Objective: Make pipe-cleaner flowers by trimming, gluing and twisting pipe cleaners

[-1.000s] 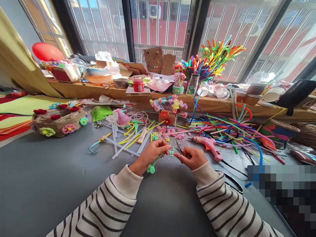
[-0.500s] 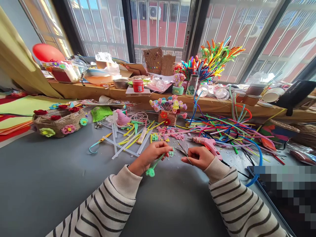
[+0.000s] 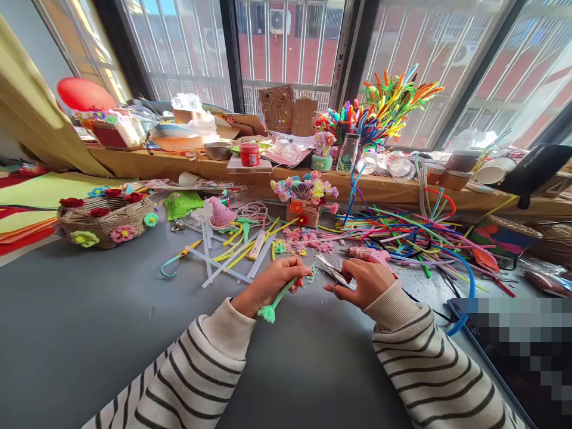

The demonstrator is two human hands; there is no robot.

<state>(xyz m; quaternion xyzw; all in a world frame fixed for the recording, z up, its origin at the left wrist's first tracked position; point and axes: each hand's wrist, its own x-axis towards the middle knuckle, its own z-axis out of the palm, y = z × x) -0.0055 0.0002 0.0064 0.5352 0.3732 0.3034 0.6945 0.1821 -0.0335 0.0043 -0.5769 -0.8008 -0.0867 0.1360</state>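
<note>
1. The piece being worked on is a green pipe-cleaner stem, held above the bench; clock readings here start from it. A tufted head sits on its lower end, towards 7 o'clock.
2. The left hand pinches that stem, fingers narrow around it; its upper end is hidden by the fingers.
3. The right hand grips scissors at 2 o'clock, tips pointing towards 10 and just beside the left fingertips — the blades seem slightly parted and on nothing.
4. Done, as I judge it: the head is shaped and some trimming has happened, since green clippings lie at 2 o'clock. Pink clippings at 1 o'clock suggest other pieces have been cut too.
5. Left, as I judge it: perhaps more snipping; whether the trim is complete I cannot tell. The stem is not yet fixed to anything.
6. Nearby work looks further along — a twine-wrapped basket at 10 o'clock bears flowers, and a small flower-filled pot stands between 12 and 1. A pink glue gun lies unheld at 2 o'clock, beyond the scissors.
</note>
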